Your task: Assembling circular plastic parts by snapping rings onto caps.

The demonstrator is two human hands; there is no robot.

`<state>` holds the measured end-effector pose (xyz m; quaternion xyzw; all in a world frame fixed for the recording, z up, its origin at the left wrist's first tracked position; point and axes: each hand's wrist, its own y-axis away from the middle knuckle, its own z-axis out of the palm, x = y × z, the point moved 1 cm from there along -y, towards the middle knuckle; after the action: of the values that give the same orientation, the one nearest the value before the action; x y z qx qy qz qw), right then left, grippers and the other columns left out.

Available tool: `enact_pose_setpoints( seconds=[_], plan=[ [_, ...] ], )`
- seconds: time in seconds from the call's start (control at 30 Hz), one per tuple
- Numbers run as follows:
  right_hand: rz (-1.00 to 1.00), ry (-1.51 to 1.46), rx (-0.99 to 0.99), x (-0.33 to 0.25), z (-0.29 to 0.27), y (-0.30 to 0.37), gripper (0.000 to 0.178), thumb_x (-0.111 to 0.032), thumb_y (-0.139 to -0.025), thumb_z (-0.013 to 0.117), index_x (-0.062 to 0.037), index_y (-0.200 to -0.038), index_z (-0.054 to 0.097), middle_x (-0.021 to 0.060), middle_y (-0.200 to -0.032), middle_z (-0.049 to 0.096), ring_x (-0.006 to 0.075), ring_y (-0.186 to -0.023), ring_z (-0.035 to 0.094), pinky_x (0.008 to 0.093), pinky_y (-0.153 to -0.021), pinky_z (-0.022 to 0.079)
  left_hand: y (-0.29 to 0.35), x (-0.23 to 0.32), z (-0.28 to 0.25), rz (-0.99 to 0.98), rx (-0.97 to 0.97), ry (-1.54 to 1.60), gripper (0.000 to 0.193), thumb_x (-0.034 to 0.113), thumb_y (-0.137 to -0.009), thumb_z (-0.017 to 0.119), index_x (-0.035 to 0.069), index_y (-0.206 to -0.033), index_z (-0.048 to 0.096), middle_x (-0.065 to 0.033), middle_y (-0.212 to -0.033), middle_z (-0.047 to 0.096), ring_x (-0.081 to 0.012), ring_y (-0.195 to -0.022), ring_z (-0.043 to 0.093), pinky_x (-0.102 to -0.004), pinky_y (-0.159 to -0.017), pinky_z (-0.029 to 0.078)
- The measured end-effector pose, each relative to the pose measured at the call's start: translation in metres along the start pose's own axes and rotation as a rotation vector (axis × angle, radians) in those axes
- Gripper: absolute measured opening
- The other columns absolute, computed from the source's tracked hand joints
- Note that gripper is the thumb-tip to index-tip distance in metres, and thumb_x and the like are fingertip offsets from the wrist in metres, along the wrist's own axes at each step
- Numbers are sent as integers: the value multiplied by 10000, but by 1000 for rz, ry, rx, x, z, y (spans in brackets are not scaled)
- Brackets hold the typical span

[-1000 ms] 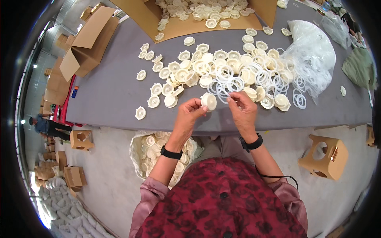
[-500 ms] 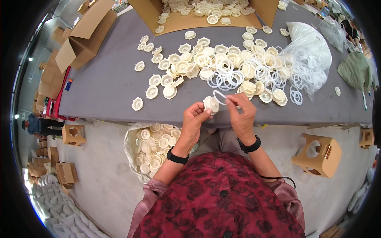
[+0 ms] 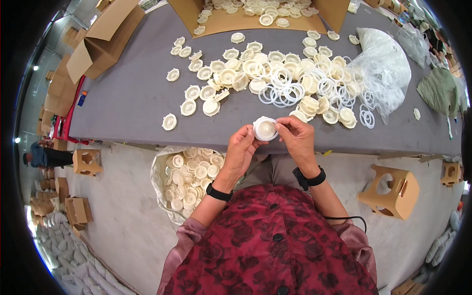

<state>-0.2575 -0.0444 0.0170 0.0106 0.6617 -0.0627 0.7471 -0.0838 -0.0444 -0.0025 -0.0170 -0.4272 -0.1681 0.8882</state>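
Between my two hands, just over the table's near edge, is a round cream plastic cap (image 3: pixel 265 130) with its face turned up. My left hand (image 3: pixel 243 141) is closed on the cap's left side. My right hand (image 3: pixel 297 136) pinches a thin white sealing ring (image 3: pixel 276 125) against the cap's right rim; the ring lies along the cap's edge, and how far it is seated I cannot tell. Beyond my hands spreads a pile of similar cream caps (image 3: pixel 227 76), with loose white rings (image 3: pixel 281 94) heaped among them.
A clear plastic bag (image 3: pixel 381 69) lies right of the pile. An open cardboard box (image 3: pixel 275 34) with more caps stands at the back. Left of my legs, a white sack (image 3: pixel 161 189) holds many caps. A tan stool (image 3: pixel 391 191) stands on the right.
My right hand has brought the ring from beside the cap onto it. The cap has turned from tilted to face up, and both hands are closer together.
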Motion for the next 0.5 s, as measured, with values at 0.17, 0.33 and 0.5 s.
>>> enact_pose_setpoints(
  seconds=[0.17, 0.33, 0.5],
  plan=[
    [-16, 61, 6, 6, 1, 1, 80, -44, -889, 687, 14, -940, 708, -18, -806, 638, 20, -670, 559, 184, -574, 439, 3, 0, 3, -4, -6, -53, 179, 162, -997, 577, 16, -1095, 610, -49, -1033, 666, -122, -932, 627, -308, -877, 517],
    [-49, 156, 18, 4, 2, 1, 71, -41, -879, 691, 17, -916, 707, -15, -794, 648, 26, -663, 561, 195, -571, 442, 5, -4, -1, -2, 23, -147, 82, 73, -966, 602, 22, -1025, 627, -40, -987, 674, -107, -883, 631, -275, -847, 514],
    [100, 102, -13, 6, -5, -4, 67, -49, -874, 696, 13, -896, 711, 8, -777, 660, 31, -655, 564, 200, -553, 442, 6, -5, -12, 4, -6, -131, 89, 98, -967, 605, 25, -1016, 620, -55, -1002, 675, -130, -883, 640, -290, -838, 522]
  ],
)
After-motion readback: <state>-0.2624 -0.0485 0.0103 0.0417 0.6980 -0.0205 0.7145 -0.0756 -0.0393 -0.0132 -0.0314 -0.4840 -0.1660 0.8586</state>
